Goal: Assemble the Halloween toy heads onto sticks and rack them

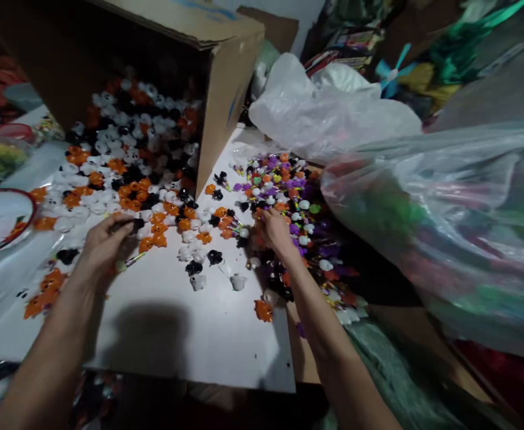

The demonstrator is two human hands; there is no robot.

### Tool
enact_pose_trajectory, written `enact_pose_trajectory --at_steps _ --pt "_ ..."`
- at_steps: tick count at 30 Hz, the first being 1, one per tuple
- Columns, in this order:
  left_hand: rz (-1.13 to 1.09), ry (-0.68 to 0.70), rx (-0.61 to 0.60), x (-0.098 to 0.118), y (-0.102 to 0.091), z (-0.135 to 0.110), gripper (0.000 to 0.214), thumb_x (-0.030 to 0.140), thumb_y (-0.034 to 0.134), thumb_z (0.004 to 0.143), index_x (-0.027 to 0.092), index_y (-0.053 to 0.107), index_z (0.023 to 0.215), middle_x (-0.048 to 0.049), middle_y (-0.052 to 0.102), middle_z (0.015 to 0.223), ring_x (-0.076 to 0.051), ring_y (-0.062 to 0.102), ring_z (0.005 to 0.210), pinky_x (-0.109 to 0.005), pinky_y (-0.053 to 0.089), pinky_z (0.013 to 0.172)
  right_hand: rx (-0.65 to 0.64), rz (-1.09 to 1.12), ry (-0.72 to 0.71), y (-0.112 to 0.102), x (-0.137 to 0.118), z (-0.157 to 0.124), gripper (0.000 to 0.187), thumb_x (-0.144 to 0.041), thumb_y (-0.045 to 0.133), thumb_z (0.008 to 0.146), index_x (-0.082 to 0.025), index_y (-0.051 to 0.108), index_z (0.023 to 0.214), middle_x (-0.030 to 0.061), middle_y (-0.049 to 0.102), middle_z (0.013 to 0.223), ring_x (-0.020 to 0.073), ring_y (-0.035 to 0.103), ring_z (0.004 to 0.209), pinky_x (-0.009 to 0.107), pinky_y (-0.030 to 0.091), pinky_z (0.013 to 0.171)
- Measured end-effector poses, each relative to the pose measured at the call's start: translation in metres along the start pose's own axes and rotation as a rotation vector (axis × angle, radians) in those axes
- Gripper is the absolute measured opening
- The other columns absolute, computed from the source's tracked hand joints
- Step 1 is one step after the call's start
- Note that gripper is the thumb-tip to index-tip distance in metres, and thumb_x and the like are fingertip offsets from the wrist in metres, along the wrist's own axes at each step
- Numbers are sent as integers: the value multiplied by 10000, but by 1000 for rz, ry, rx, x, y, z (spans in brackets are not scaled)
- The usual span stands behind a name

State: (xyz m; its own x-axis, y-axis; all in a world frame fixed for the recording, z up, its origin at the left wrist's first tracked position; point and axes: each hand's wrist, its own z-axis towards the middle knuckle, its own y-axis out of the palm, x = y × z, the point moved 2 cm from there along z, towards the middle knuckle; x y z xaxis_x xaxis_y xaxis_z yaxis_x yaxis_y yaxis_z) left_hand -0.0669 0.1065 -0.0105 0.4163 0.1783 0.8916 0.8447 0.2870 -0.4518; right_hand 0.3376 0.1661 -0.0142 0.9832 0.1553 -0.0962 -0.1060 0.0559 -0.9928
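Note:
My left hand (109,236) is over the left part of the white board, thumb and forefinger pinched on a small black plastic figure (138,224). A thin yellowish stick (135,259) pokes out below that palm. My right hand (274,230) is at the near left side of a pile of small figures on colourful sticks (304,206). Its fingers are drawn together and what they hold, if anything, is hidden. Between the hands lie loose orange figures (158,233), white ghost figures (238,281) and black figures (215,257).
A tipped cardboard box (228,101) spills orange, white and black figures onto the white board (226,346). An enamel basin with a red rim (2,218) stands at the left. Large filled plastic bags (459,221) crowd the right. An orange figure (263,310) lies near the board's right edge.

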Motion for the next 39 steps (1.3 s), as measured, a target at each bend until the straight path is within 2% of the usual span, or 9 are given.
enact_pose_trajectory --at_steps 5,10,14,18,23,27,30,34,39 --pt "-951 -445 -127 -8 69 -99 404 425 748 669 152 632 943 -95 703 975 -203 685 811 -272 568 658 -39 -141 14 24 -11 85 392 -72 353 889 -75 589 1203 219 539 1263 288 479 1128 366 379 888" --pt "-849 -524 -150 -12 94 -131 466 396 847 609 136 636 934 -56 708 825 -160 690 751 -215 567 669 -133 -145 -54 40 -6 96 307 -75 402 875 -85 676 1012 197 655 1045 286 515 1063 366 369 864" --pt "-878 -490 -210 2 104 -118 465 382 848 614 131 642 946 -74 714 837 -171 695 785 -218 564 677 -113 -128 -154 19 -10 56 264 -153 419 923 -104 666 1004 161 663 1033 261 519 1028 335 361 869" --pt "-1029 -518 -220 15 126 -115 370 344 824 637 137 648 887 -69 708 826 -146 676 724 -187 526 586 11 -45 -190 -7 -38 -23 261 -206 394 966 -100 621 1036 158 644 1004 250 530 940 322 383 808" --pt "-1118 -517 -199 10 131 -131 357 360 811 653 131 645 871 -67 695 846 -145 655 747 -228 539 640 -170 49 -458 -6 -91 -123 413 -62 374 932 -154 497 1315 93 632 913 202 557 777 289 403 714" --pt "-1015 -443 -230 5 116 -143 417 386 820 640 141 637 925 -80 694 917 -173 649 824 -291 544 709 -84 7 -501 -14 -108 -147 503 -33 374 907 -172 441 1386 111 625 926 231 559 824 343 395 803" --pt "-917 -331 -220 6 108 -150 423 377 808 656 148 640 969 -83 701 953 -169 650 835 -297 537 729 -55 81 -535 -27 -112 -146 394 -95 367 950 -175 521 1303 105 626 910 228 553 837 364 369 856" --pt "-771 -145 -226 11 100 -164 331 307 746 725 159 677 1013 -85 722 990 -172 662 886 -298 533 800 -147 541 -401 -24 -113 -145 316 -356 391 997 -161 640 1003 84 622 848 203 553 793 338 390 788" --pt "-402 156 -318 20 77 -184 264 233 730 730 211 743 993 -79 727 1084 -224 647 1057 -338 470 986 -645 1458 -95 18 -128 -168 593 -722 403 863 -170 588 748 -64 355 513 106 360 474 262 364 540"
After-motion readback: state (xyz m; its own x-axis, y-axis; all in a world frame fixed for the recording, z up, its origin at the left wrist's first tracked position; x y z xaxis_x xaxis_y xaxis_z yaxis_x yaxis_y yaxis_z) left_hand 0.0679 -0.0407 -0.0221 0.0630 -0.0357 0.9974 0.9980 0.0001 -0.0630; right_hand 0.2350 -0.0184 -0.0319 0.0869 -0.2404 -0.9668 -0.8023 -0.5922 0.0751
